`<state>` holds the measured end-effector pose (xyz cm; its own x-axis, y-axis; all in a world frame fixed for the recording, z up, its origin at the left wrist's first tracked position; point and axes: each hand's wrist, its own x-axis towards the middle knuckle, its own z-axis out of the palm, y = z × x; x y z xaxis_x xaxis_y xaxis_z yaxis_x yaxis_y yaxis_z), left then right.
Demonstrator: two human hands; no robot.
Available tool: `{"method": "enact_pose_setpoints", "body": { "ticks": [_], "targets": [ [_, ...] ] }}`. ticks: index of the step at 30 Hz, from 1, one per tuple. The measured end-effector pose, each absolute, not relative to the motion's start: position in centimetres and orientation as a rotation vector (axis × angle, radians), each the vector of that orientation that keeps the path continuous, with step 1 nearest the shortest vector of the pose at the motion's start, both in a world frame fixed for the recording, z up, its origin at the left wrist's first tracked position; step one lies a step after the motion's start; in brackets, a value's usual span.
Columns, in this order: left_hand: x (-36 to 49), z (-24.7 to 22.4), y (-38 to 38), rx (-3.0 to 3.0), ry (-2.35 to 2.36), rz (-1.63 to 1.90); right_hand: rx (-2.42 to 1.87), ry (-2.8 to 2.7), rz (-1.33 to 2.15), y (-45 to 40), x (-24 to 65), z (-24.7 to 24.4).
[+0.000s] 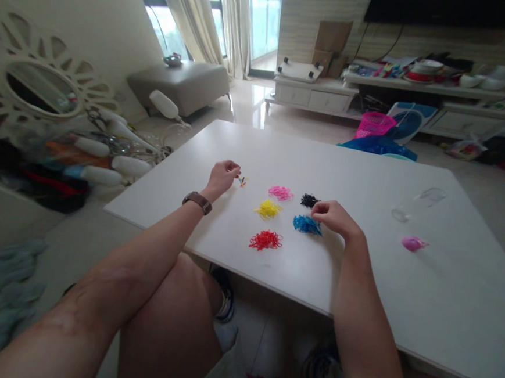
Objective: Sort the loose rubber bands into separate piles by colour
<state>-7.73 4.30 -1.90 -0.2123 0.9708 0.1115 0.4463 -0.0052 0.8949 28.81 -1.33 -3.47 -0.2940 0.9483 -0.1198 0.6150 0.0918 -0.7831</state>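
Note:
On the white table (373,268) lie separate piles of small bands: pink (281,192), yellow (268,209), red (266,240), blue (306,224) and black (308,200). My left hand (224,178), with a watch on its wrist, is closed beside a few small mixed-colour pieces (242,181); what its fingertips hold, if anything, is too small to make out. My right hand (331,215) has its fingers pinched at the upper right of the blue pile, just below the black one. Anything between those fingertips is hidden.
A pink object (413,243) and a clear container (429,195) with a round clear piece (400,214) are on the table's right side. Beyond the far edge are a blue item (378,145) and a pink basket (374,126). My legs are below the near edge.

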Motion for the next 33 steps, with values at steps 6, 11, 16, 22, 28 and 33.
{"method": "enact_pose_setpoints", "body": {
  "ticks": [6, 11, 16, 22, 28, 33],
  "targets": [
    [-11.7, -3.3, 4.0, 1.294, 2.007, 1.071, -1.658, -2.06, 0.895, -1.2, 28.7, -3.5],
    [-12.8, -4.9, 3.8, 1.42, 2.026, 0.765, -1.704, -2.008, 0.746, -1.1, 28.3, -3.5],
    [-12.5, -6.4, 3.9, 1.702, 2.01, 0.574, -1.679, -1.961, 0.569, -1.0, 27.9, -3.6],
    [-11.3, -7.3, 4.4, 1.858, 2.04, 0.575, -1.638, -1.965, 0.44, -0.9, 27.5, -4.0],
    [-11.4, -7.1, 4.9, 1.8, 2.064, 0.665, -1.627, -1.989, 0.437, -0.7, 27.0, -4.5],
    [-11.5, -6.7, 4.8, 1.759, 2.113, 0.677, -1.608, -1.998, 0.428, -0.8, 26.7, -4.7]
  ]
}}
